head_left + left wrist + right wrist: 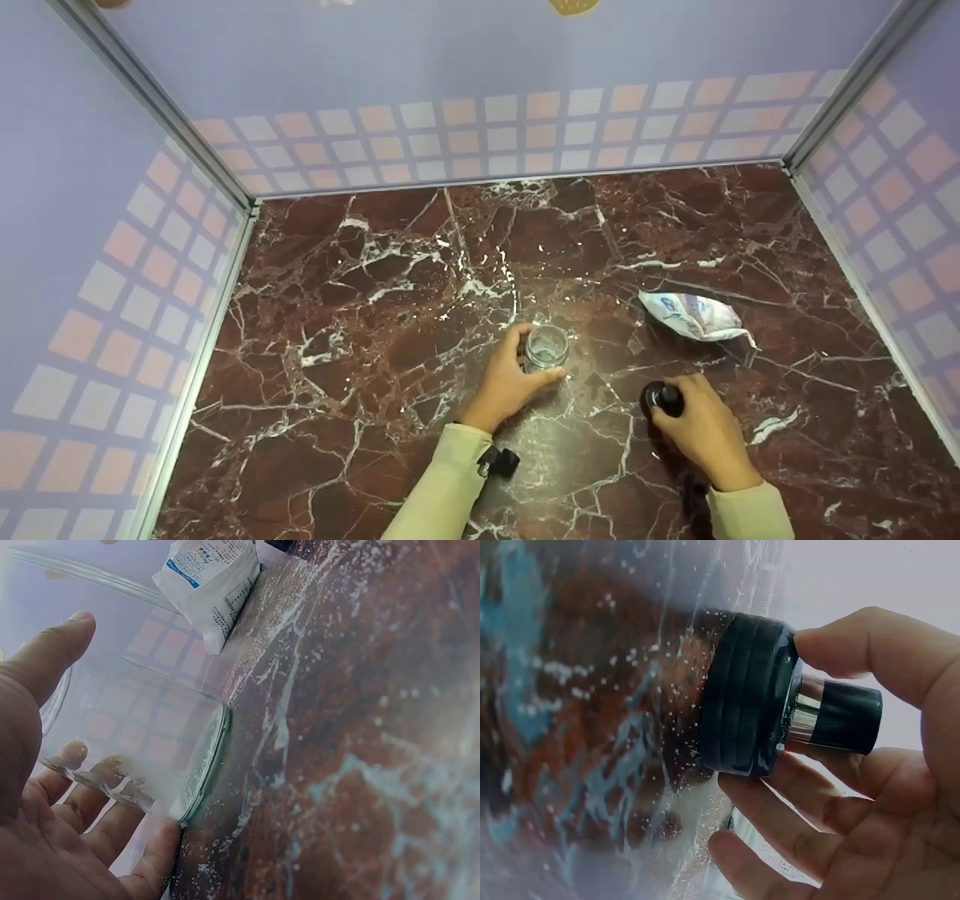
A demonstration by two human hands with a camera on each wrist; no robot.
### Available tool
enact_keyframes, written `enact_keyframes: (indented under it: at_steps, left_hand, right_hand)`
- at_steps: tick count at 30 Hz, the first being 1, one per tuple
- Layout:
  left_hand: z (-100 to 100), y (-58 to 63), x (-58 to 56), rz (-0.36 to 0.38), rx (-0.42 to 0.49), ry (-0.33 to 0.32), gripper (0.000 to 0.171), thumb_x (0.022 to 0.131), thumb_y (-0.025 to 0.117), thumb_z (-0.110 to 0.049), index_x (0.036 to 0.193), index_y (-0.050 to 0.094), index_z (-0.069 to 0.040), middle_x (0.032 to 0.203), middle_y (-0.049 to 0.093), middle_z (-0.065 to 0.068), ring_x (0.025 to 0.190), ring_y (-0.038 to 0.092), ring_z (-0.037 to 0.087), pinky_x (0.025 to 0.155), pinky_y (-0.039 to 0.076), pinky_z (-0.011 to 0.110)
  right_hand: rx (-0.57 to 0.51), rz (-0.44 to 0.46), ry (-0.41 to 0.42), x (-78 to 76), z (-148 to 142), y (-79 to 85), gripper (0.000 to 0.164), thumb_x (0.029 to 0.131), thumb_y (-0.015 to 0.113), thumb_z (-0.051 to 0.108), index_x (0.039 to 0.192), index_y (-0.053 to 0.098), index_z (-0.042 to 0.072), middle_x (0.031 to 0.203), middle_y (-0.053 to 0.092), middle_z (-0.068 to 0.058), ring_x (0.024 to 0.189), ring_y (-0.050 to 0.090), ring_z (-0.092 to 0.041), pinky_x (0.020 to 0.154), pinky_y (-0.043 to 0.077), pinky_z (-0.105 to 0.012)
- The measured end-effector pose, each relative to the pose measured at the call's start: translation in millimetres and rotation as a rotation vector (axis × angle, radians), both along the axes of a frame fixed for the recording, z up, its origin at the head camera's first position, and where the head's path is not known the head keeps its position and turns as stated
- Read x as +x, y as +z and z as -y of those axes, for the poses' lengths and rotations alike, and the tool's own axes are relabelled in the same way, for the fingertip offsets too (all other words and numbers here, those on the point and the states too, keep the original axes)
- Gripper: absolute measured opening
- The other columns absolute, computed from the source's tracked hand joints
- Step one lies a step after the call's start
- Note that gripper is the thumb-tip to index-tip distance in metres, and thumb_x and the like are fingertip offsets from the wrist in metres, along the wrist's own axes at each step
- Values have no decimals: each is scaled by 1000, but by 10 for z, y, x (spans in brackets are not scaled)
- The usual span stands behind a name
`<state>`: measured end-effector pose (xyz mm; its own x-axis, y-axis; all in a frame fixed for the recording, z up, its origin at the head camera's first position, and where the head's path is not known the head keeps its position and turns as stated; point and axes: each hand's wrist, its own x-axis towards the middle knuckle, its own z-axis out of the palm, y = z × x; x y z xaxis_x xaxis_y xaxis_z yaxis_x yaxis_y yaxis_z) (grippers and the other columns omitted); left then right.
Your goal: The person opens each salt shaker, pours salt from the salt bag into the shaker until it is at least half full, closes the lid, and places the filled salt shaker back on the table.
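My left hand (514,379) curls loosely round the glass jar (547,347); my right hand (703,426), over to its right, grips the black knobbed lid (746,694) and partly hides it from the head view. Beyond the lid lies a crumpled white packet (694,315) (its print too blurred to read).

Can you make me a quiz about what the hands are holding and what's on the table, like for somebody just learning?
1. True or false: the left hand is holding the glass jar.

2. Pick one. What colour is most of the knobbed piece that the right hand holds?
A) orange
B) black
C) white

3. Fill in the gap: in the head view, the crumpled packet lies to the ____ of the jar.

Key: 1. True. 2. B. 3. Right.
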<state>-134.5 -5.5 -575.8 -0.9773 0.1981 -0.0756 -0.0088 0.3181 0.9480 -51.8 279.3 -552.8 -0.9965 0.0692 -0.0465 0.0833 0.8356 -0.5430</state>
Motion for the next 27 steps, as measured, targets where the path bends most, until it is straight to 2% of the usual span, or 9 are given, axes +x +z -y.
enact_keyframes:
  at_steps: [7,20,27]
  left_hand:
    - [-35,10,-1,-8,-7,27,84,76,93,-35,144,48,-14,132,62,10,113,64,24,99,55,41]
    - [-22,17,-2,-20,-11,31,83,75,92,-37,143,49,-18,131,63,9,111,63,22,97,56,41]
    - [-36,14,-5,-17,-7,31,82,75,93,-37,142,49,-16,130,63,10,112,64,24,97,56,40]
  right_hand:
    - [-20,22,-5,-19,-4,-13,49,86,78,17,129,64,-2,121,60,-19,113,62,-45,93,50,-63]
    - [-73,36,-12,-29,-13,-26,50,86,77,15,129,61,-4,125,60,-24,118,60,-47,101,46,-63]
    - [-42,40,-19,-16,-25,-27,50,86,77,18,129,62,-2,124,61,-22,115,61,-48,96,48,-64]
